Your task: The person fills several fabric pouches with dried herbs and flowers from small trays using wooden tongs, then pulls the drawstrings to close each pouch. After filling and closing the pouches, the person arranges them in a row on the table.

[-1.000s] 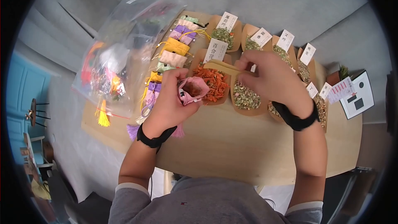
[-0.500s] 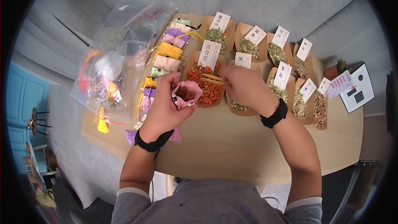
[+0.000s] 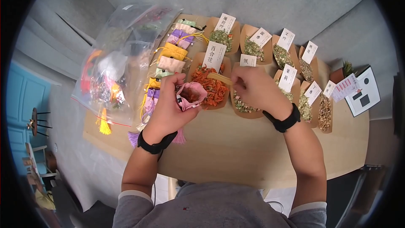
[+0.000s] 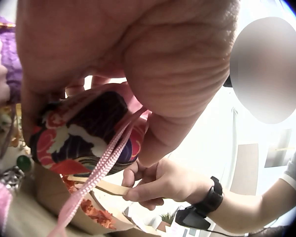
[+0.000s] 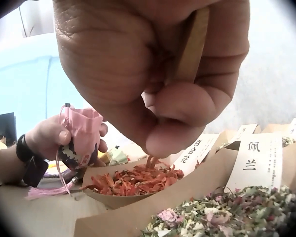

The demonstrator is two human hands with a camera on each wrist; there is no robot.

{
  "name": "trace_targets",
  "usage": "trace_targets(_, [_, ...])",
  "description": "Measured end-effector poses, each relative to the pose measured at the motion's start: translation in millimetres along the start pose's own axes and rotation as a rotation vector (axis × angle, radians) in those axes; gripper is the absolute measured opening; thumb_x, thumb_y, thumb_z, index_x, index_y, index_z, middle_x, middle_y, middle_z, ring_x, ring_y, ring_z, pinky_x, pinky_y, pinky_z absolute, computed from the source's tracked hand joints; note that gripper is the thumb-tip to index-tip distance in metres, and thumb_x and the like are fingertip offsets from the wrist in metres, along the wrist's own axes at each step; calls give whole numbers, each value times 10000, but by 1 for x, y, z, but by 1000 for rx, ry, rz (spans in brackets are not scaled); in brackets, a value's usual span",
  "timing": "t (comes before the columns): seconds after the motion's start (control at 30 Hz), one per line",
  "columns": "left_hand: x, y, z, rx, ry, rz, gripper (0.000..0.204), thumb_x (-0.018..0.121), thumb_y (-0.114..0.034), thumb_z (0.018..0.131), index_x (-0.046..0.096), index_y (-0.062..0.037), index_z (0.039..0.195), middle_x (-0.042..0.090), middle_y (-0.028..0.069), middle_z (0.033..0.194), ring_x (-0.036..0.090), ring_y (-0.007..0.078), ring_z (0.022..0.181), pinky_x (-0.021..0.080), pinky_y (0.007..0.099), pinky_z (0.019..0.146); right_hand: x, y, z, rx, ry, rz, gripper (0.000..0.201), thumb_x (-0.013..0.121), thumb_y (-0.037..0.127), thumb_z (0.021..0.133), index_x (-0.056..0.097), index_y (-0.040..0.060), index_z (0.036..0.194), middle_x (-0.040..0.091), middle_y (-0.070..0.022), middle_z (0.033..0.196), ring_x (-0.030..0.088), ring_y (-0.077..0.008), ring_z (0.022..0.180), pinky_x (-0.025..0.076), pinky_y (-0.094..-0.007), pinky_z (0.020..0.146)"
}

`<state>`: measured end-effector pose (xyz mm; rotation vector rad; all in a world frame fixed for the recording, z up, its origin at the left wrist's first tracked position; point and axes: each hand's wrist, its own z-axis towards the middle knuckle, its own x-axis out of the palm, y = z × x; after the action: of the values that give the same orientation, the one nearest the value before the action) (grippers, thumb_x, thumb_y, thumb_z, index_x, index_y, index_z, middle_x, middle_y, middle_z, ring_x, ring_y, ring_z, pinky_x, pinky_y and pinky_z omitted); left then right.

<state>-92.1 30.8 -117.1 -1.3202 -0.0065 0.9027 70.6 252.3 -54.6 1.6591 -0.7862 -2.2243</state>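
My left hand [image 3: 166, 105] holds a small pink drawstring pouch [image 3: 182, 102] with its mouth open upward; reddish bits show inside. In the left wrist view the pouch's dark patterned side [image 4: 91, 131] and pink cord [image 4: 101, 170] face the camera. My right hand [image 3: 259, 88] pinches wooden tongs [image 3: 220, 78], whose tips reach over the paper tray of dried orange petals [image 3: 216, 93]. That tray lies just right of the pouch. Seen from the right wrist, curled fingers [image 5: 187, 106] grip the tongs above a tray of mixed green and pink dried herbs [image 5: 227, 215].
Labelled paper trays of dried herbs [image 3: 254, 48] fill the table's back and right. Left of them runs a column of small coloured pouches [image 3: 173, 51], beside a large clear plastic bag [image 3: 122, 55]. A potted plant [image 3: 346, 68] and a white board [image 3: 367, 90] stand far right.
My right hand has come down and left from above the herb trays, bringing the tongs to the orange petals, then shifted slightly right. The left hand keeps hold of the pink pouch.
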Motion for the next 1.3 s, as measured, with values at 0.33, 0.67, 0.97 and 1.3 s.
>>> trace_targets(0.33, [4, -1, 0, -79, -21, -172, 822, 853, -50, 703, 382, -1, 1376, 430, 169, 1281, 522, 296, 1185, 456, 398, 1033, -59, 48, -5, 137, 175, 317, 138, 713, -19, 821, 634, 23, 926, 655, -62, 796, 642, -173, 748, 497, -310, 643])
trace_targets(0.67, [6, 3, -2, -70, -30, -155, 832, 857, -45, 689, 387, -2, 1374, 438, 149, 1244, 528, 279, 1149, 470, 379, 1000, -54, 57, 13, 121, 230, 153, 145, 736, 60, 822, 641, 27, 927, 663, -85, 831, 653, -206, 763, 503, -350, 653])
trace_targets(0.97, [1, 1, -1, -28, -38, -58, 850, 807, 55, 727, 342, -48, 1432, 440, 85, 1211, 567, 192, 1121, 512, 326, 947, -4, 1, 22, 43, 176, -161, 177, 729, 74, 810, 629, 37, 951, 680, -163, 896, 665, -372, 871, 515, -455, 733])
trace_targets(1.3, [-1, -6, 2, -42, -52, -44, 864, 882, -69, 667, 415, -15, 1392, 435, 128, 1201, 522, 262, 1101, 478, 378, 972, 21, -6, 30, -52, 187, -387, 176, 668, 44, 814, 637, 33, 987, 678, -143, 925, 682, -368, 903, 552, -474, 763])
